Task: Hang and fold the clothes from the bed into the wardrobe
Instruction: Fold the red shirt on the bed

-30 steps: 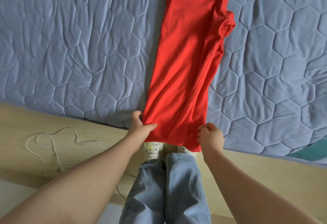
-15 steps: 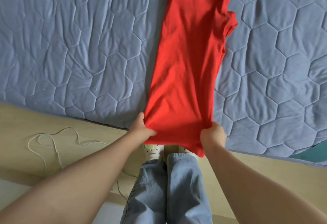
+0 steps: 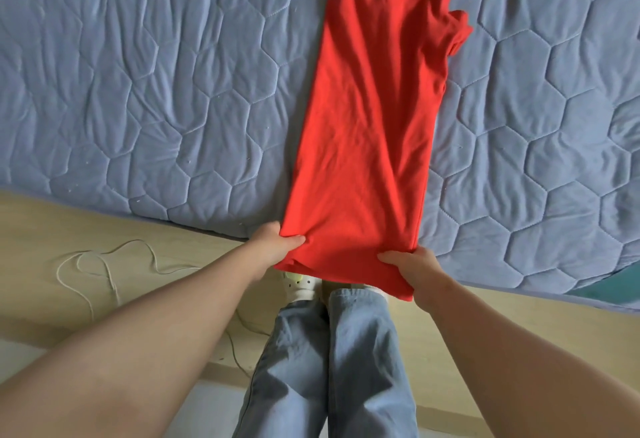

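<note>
My right hand (image 3: 414,266) slid out to the hem corner of the long red cotton garment (image 3: 374,108), matching my left hand (image 3: 272,247) at the other corner. The fingers (image 3: 295,239) of both hands pinched the cloth, thumbs on top. That pull smoothed the rumpled side. The garment lay as a narrow strip along the quilted blue-grey bed (image 3: 156,91), hem just over the bed's near edge. I judged it ready for the crosswise fold.
</note>
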Tool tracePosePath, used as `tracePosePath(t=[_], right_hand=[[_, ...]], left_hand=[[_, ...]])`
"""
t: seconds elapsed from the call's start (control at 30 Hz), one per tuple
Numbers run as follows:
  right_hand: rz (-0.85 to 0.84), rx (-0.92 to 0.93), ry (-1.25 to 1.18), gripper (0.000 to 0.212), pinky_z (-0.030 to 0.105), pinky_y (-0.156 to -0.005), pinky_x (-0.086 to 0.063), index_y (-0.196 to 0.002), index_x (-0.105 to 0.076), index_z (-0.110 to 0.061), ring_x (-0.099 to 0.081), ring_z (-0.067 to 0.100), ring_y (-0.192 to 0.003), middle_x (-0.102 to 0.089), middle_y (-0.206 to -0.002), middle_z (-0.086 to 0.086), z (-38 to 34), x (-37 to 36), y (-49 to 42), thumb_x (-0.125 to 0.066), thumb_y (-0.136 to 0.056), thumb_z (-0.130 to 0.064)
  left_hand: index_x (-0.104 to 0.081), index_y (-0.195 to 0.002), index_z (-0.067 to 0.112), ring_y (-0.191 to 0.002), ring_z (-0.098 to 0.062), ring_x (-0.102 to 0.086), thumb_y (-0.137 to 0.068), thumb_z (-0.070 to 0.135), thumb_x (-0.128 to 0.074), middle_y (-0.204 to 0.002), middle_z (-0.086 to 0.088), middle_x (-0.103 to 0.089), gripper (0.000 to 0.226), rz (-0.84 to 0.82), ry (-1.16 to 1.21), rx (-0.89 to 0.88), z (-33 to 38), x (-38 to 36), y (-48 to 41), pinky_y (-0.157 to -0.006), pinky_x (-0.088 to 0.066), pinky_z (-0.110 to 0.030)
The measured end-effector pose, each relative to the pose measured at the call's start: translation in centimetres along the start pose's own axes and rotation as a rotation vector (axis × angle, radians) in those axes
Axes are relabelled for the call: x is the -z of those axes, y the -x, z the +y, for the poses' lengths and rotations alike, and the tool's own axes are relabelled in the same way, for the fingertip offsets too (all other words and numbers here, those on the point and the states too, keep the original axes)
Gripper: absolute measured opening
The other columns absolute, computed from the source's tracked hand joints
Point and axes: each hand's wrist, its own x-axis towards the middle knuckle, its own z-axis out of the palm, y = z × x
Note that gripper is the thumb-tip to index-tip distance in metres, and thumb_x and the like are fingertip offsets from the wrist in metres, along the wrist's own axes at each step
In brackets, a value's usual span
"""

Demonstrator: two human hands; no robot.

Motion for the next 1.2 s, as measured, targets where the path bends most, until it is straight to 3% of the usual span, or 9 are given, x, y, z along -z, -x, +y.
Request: tracePosePath(t=[0.1, 0.17, 0.3, 0.53, 0.73, 0.83, 0.97, 1.07, 1.2], right_hand=[[-0.036, -0.017, 0.0, 0.029, 0.029, -0.058, -0.048, -0.104, -0.059, -0.001, -0.059, 0.022, -0.069, -0.062, -0.084, 0.013, 0.6, 0.0, 1.5, -0.069, -0.077, 0.003], [-0.041, 0.005, -0.045, 0.027, 0.027, -0.061, -0.049, -0.102, -0.057, -0.007, -0.059, 0.021, -0.075, -0.062, -0.09, 0.01, 0.9, 0.1, 2.7, -0.069, -0.079, -0.001], [0.021, 0.081, -0.081, 0.016, 0.019, -0.051, -0.044, -0.084, -0.054, -0.019, -0.053, 0.009, -0.064, -0.057, -0.075, -0.003, 0.7, 1.0, 6.1, -0.069, -0.082, -0.014], [-0.001, 0.085, -0.153, 0.02, 0.022, -0.048, -0.036, -0.078, -0.051, -0.018, -0.04, 0.011, -0.054, -0.045, -0.067, 0.001, 2.7, 2.2, 14.7, -0.063, -0.088, -0.03], [-0.017, 0.033, -0.169, 0.025, 0.019, -0.041, -0.036, -0.078, -0.047, -0.019, -0.039, 0.012, -0.052, -0.041, -0.067, 0.0, 7.0, 2.7, 21.1, -0.051, -0.094, -0.038], [-0.03, -0.013, -0.171, 0.024, 0.014, -0.035, -0.034, -0.079, -0.045, -0.017, -0.035, 0.012, -0.05, -0.038, -0.065, 0.0, 9.0, 3.3, 23.1, -0.05, -0.095, -0.034], [-0.044, -0.065, -0.179, 0.021, 0.019, -0.04, -0.039, -0.081, -0.048, -0.016, -0.036, 0.013, -0.054, -0.039, -0.07, 0.002, 11.1, 3.6, 24.1, -0.052, -0.094, -0.032], [-0.035, -0.082, -0.223, 0.02, 0.022, -0.046, -0.042, -0.078, -0.048, -0.016, -0.038, 0.012, -0.051, -0.041, -0.068, 0.002, 10.0, 3.7, 22.7, -0.054, -0.093, -0.029], [-0.036, -0.086, -0.311, 0.018, 0.016, -0.039, -0.038, -0.076, -0.051, -0.016, -0.042, 0.011, -0.046, -0.045, -0.064, 0.003, 6.9, 2.8, 19.2, -0.056, -0.091, -0.024]], left_hand=[[-0.056, -0.114, 0.011, -0.1, -0.032, -0.062, -0.088, 0.017, -0.062, -0.109, -0.013, -0.064, 0.027, -0.008, 0.053, -0.013, -0.3, 0.3, 1.2, -0.091, -0.051, -0.044], [-0.057, -0.113, 0.013, -0.098, -0.031, -0.062, -0.088, 0.017, -0.062, -0.107, -0.011, -0.064, 0.025, 0.006, 0.074, -0.032, -0.4, 0.5, 2.2, -0.092, -0.05, -0.044], [-0.058, -0.109, 0.013, -0.088, -0.026, -0.061, -0.088, 0.018, -0.062, -0.1, -0.008, -0.063, 0.022, 0.016, 0.123, -0.081, -0.1, 1.2, 5.2, -0.086, -0.052, -0.039], [-0.06, -0.099, 0.015, -0.086, -0.024, -0.058, -0.086, 0.016, -0.065, -0.094, -0.008, -0.062, 0.014, 0.005, 0.117, -0.108, -1.7, 2.4, 12.6, -0.089, -0.05, -0.039], [-0.062, -0.086, 0.014, -0.059, -0.014, -0.053, -0.085, 0.009, -0.065, -0.07, -0.001, -0.061, 0.006, -0.055, 0.135, -0.071, -5.8, 2.6, 18.1, -0.055, -0.043, -0.024], [-0.063, -0.093, 0.011, -0.062, -0.017, -0.054, -0.085, 0.009, -0.066, -0.074, -0.005, -0.063, 0.008, -0.113, 0.135, -0.01, -7.4, 2.4, 20.0, -0.058, -0.043, -0.024], [-0.06, -0.105, 0.007, -0.067, -0.02, -0.056, -0.084, 0.007, -0.066, -0.083, -0.009, -0.064, 0.022, -0.127, 0.179, 0.031, -8.5, 2.0, 21.2, -0.06, -0.045, -0.027], [-0.054, -0.115, 0.008, -0.064, -0.018, -0.057, -0.086, 0.004, -0.062, -0.082, -0.007, -0.063, 0.031, -0.132, 0.276, 0.027, -6.5, 1.9, 20.4, -0.049, -0.051, -0.023], [-0.043, -0.129, 0.022, -0.055, -0.015, -0.055, -0.089, 0.002, -0.056, -0.078, -0.005, -0.057, 0.047, -0.066, 0.45, 0.005, -1.6, 1.6, 17.6, -0.043, -0.049, -0.022]])
